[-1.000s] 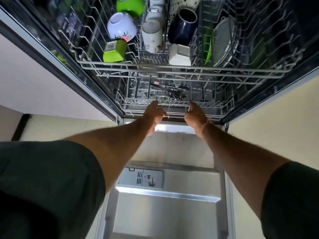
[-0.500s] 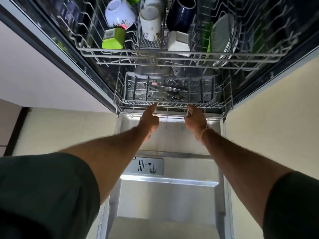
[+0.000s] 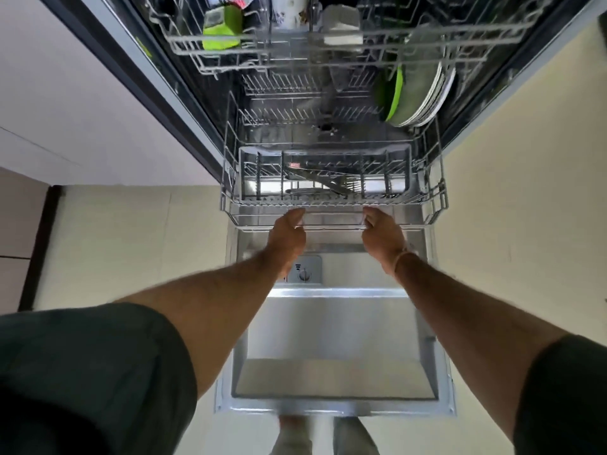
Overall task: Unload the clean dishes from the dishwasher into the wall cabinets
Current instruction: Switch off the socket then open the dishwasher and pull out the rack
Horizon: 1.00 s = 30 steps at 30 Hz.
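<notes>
The dishwasher's wire lower rack [image 3: 437, 205] is drawn partway out over the open door [image 3: 331, 339]. My left hand [image 3: 285, 233] and my right hand [image 3: 382, 236] both grip its front rail, fingers curled round the wire. A grey cutlery basket [image 3: 399, 159] with a few utensils lies across the rack's front. Several plates [image 3: 423, 93], one with a green rim, stand at its back right. Above, the upper rack [image 3: 460, 54] holds a green cup [image 3: 221, 27] and a white square cup [image 3: 341, 24]; the other dishes are cut off by the frame.
The steel door lies flat below my arms, with its detergent dispenser [image 3: 303, 274] near my left wrist. Cream tiled floor [image 3: 492, 224] lies on both sides, a pale cabinet front [image 3: 82, 126] is on the left, and my feet [image 3: 325, 435] are at the door's edge.
Both hands have drawn the lower rack out toward me over the door. The cutlery basket and plates have come into fuller view, and the upper rack has slid toward the top of the frame.
</notes>
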Motion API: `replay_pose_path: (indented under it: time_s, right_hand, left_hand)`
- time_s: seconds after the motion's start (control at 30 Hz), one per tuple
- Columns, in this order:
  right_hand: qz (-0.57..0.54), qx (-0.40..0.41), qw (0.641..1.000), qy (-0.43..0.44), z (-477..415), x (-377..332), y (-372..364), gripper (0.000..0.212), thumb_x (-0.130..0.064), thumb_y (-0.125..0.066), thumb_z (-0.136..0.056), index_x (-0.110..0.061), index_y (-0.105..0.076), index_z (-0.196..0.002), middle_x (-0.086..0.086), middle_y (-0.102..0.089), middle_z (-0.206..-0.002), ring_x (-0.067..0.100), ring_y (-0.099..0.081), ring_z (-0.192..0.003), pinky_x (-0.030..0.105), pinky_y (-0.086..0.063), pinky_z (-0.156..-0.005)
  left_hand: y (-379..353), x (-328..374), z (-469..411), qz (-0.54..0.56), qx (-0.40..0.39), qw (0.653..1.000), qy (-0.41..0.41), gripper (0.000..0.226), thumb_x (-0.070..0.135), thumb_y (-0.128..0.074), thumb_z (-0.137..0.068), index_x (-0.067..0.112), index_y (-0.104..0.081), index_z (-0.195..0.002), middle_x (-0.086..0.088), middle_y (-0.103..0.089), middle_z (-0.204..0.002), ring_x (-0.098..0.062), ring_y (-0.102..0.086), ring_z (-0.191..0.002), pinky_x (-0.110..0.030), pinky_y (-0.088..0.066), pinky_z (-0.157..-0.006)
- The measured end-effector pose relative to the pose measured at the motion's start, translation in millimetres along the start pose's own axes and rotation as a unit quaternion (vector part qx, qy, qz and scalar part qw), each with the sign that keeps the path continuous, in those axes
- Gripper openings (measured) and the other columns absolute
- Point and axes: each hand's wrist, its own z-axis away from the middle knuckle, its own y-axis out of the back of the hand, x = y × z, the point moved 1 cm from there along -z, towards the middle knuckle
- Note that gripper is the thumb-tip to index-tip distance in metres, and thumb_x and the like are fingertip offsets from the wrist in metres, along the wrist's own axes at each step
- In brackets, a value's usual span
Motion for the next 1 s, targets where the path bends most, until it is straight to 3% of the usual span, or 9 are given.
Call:
replay_pose_path:
  time_s: [0.07,0.13,0.23,0.3,0.4,0.57,0.7,0.83,1.0]
  right_hand:
    - [-0.019,-0.001,1.0,-0.004,15,11,-7,0.073,0.009,-0.038,-0.077,-0.02,-0.046,-0.144,0.008,-0.054,-0.142,0.024,-0.051,-0.129,0.039,-0.045,-0.107]
    - [-0.012,0.012,1.0,-0.005,28,21,-11,0.07,0.009,-0.04,-0.079,-0.017,-0.048,-0.143,0.008,-0.055,-0.14,0.024,-0.052,-0.13,0.034,-0.041,-0.11]
    - [0.006,0.026,1.0,0.008,53,34,-15,0.062,0.009,-0.041,-0.082,-0.012,-0.05,-0.14,0.012,-0.058,-0.134,0.027,-0.053,-0.126,0.034,-0.042,-0.108]
    - [0.011,0.024,1.0,0.013,68,43,-18,0.062,0.01,-0.039,-0.08,-0.011,-0.053,-0.137,0.012,-0.062,-0.125,0.026,-0.056,-0.118,0.035,-0.045,-0.103]
    - [0.023,0.014,1.0,0.006,92,58,-23,0.061,0.01,-0.039,-0.076,-0.011,-0.057,-0.13,0.003,-0.058,-0.106,0.018,-0.051,-0.1,0.022,-0.04,-0.08]
    - [-0.013,-0.003,1.0,-0.024,131,82,-30,0.07,0.011,-0.041,-0.079,-0.014,-0.046,-0.144,0.009,-0.053,-0.142,0.024,-0.051,-0.129,0.033,-0.04,-0.11]
    - [-0.022,-0.035,0.998,-0.045,164,104,-33,0.073,0.01,-0.04,-0.077,-0.015,-0.043,-0.145,0.007,-0.052,-0.143,0.022,-0.05,-0.13,0.028,-0.039,-0.107]
    - [-0.039,-0.036,0.997,-0.054,195,124,-41,0.075,0.012,-0.041,-0.074,-0.013,-0.043,-0.145,0.009,-0.05,-0.144,0.022,-0.048,-0.133,0.036,-0.038,-0.113]
    - [-0.075,-0.036,0.994,-0.072,229,138,-47,0.078,0.019,-0.04,-0.076,-0.012,-0.039,-0.148,0.011,-0.045,-0.149,0.022,-0.044,-0.137,0.04,-0.037,-0.114]
  left_hand:
    - [-3,-12,13,0.004,0.003,1.0,-0.004,0.053,-0.007,-0.046,-0.095,0.017,-0.05,-0.143,-0.005,-0.053,-0.145,-0.022,-0.059,-0.122,-0.014,-0.055,-0.075]
    - [-6,-23,26,0.01,0.007,1.0,0.002,0.052,-0.005,-0.045,-0.096,0.018,-0.051,-0.142,-0.004,-0.055,-0.143,-0.025,-0.059,-0.124,-0.037,-0.052,-0.097]
    - [-10,-38,49,0.016,-0.007,1.0,0.005,0.05,-0.006,-0.043,-0.098,0.015,-0.049,-0.143,-0.005,-0.053,-0.144,-0.021,-0.052,-0.131,-0.034,-0.042,-0.109]
    - [-10,-47,64,0.021,-0.014,1.0,0.008,0.05,-0.006,-0.043,-0.098,0.013,-0.048,-0.144,-0.006,-0.053,-0.145,-0.019,-0.05,-0.133,-0.033,-0.04,-0.111]
    - [-13,-63,84,0.03,-0.016,0.999,0.017,0.05,-0.007,-0.044,-0.098,0.012,-0.048,-0.144,-0.006,-0.053,-0.145,-0.019,-0.049,-0.134,-0.035,-0.04,-0.113]
    - [-22,-92,116,0.032,-0.002,0.999,0.04,0.045,-0.004,-0.047,-0.099,0.012,-0.055,-0.139,-0.005,-0.058,-0.139,-0.021,-0.055,-0.128,-0.036,-0.04,-0.112]
    - [-28,-116,146,0.034,0.01,0.998,0.059,0.043,-0.004,-0.047,-0.097,0.012,-0.058,-0.135,-0.005,-0.062,-0.132,-0.021,-0.058,-0.124,-0.027,-0.042,-0.107]
    - [-30,-136,175,0.01,0.012,0.998,0.054,0.04,0.003,-0.048,-0.096,0.014,-0.059,-0.134,-0.006,-0.063,-0.13,-0.022,-0.059,-0.122,-0.039,-0.047,-0.107]
    - [-35,-159,204,0.013,0.005,0.998,0.062,0.045,-0.008,-0.048,-0.095,0.011,-0.057,-0.136,-0.009,-0.064,-0.131,-0.02,-0.06,-0.121,-0.04,-0.044,-0.11]
